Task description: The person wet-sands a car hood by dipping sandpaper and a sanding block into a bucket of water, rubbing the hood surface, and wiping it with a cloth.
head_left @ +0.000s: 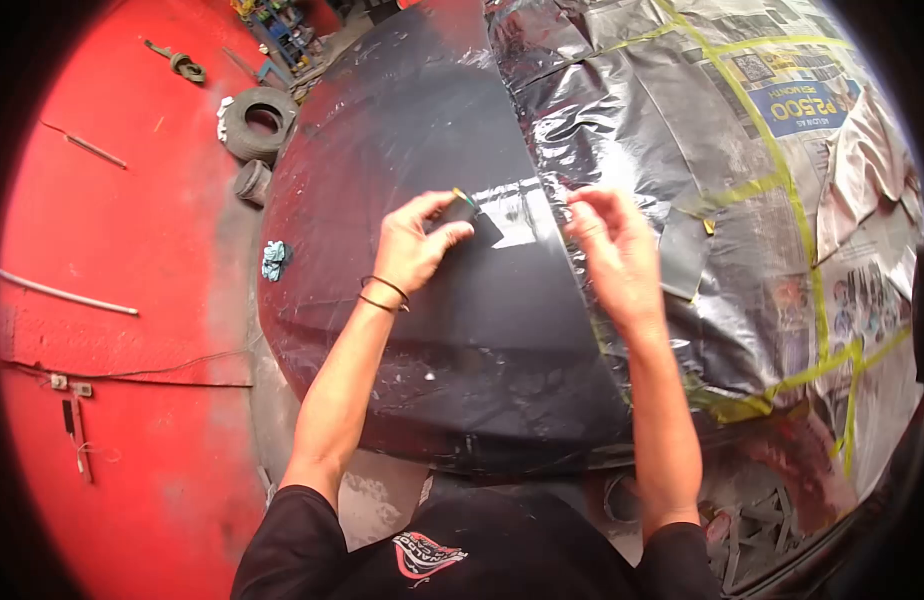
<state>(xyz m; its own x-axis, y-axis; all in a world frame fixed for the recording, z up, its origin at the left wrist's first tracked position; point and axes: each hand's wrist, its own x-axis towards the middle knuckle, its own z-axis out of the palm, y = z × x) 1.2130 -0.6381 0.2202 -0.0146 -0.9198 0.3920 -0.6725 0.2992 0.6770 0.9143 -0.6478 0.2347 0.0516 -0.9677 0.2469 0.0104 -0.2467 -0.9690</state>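
My left hand (414, 240) is over the dark grey car hood (432, 130), closed with thumb and fingers around a small dark flat piece (460, 211). Yellow and teal show at this piece's upper edge; its exact kind is unclear. To the right, my right hand (620, 262) is above the edge of the shiny plastic film (622, 90) that covers the other side of the hood. Its thumb and fingertips are drawn together. Anything between them is too small to make out. A bright reflection lies on the hood between both hands.
Newspaper sheets (807, 150) held with yellow-green tape (794, 200) cover the far right. A tire (257, 122) leans by the red wall (132, 220) at left. A crumpled blue cloth (274, 260) lies at the hood's left edge. Shelves (287, 35) stand at the back.
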